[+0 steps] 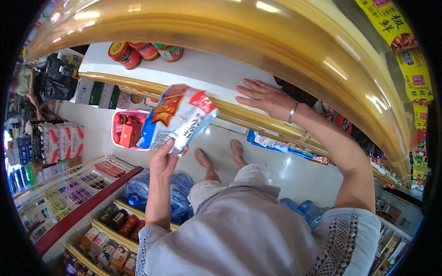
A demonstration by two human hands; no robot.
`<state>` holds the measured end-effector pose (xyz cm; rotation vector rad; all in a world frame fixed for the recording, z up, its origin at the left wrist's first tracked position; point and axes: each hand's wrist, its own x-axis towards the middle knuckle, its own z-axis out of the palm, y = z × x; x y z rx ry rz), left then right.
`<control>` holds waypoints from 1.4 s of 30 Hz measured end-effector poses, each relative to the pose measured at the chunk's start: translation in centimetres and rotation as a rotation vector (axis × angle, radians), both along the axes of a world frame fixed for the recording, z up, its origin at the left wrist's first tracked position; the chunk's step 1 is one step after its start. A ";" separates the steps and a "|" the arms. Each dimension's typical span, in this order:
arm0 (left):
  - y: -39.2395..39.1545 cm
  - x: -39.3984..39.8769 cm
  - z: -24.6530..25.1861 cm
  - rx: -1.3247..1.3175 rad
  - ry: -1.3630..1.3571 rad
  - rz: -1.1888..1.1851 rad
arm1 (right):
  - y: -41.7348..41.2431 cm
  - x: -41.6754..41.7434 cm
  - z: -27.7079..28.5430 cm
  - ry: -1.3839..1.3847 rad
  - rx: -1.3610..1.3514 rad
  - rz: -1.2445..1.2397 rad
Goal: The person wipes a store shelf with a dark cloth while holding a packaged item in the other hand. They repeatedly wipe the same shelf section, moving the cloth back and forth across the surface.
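Note:
My left hand [166, 157] grips the lower edge of a blue, white and red plastic food packet [179, 119] printed with a food picture and writing. The packet is tilted, in front of a white store shelf [214, 76] with a gold-coloured front rail. My right hand [267, 98] lies palm down at the shelf's front part, fingers slightly spread, with a metal bangle [292, 112] on the wrist. Several lidded jars, one of them a red-lidded jar [125, 56], stand on the same shelf to the left.
Above curves a large gold shelf rail [221, 26]. A pink-rimmed basket [115, 129] with red goods stands on the floor beyond the packet. Wrapped blue water bottles [181, 193], a wire rack [79, 183] and shelves of bottled drinks [119, 257] are at left. A person's arm [32, 93] shows far left.

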<state>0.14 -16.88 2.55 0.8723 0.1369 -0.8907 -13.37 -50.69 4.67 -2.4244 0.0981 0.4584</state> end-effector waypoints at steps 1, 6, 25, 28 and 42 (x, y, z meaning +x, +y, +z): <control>-1.5 -0.5 1.0 0.007 -0.056 0.007 | -0.2 -0.5 -0.4 -0.012 -0.008 0.000; -7.5 0.0 2.3 0.000 -0.265 -0.202 | -2.3 -2.9 -0.1 -0.007 -0.006 -0.029; -7.4 0.6 0.6 -0.008 -0.080 -0.027 | -2.6 -0.7 0.9 -0.129 -0.282 0.268; -6.7 0.3 0.1 -0.030 -0.056 -0.018 | -3.6 -2.4 -1.3 -0.017 -0.119 0.141; -4.7 -0.5 -1.0 -0.078 0.020 0.004 | -1.1 -0.7 2.6 0.059 -0.001 0.199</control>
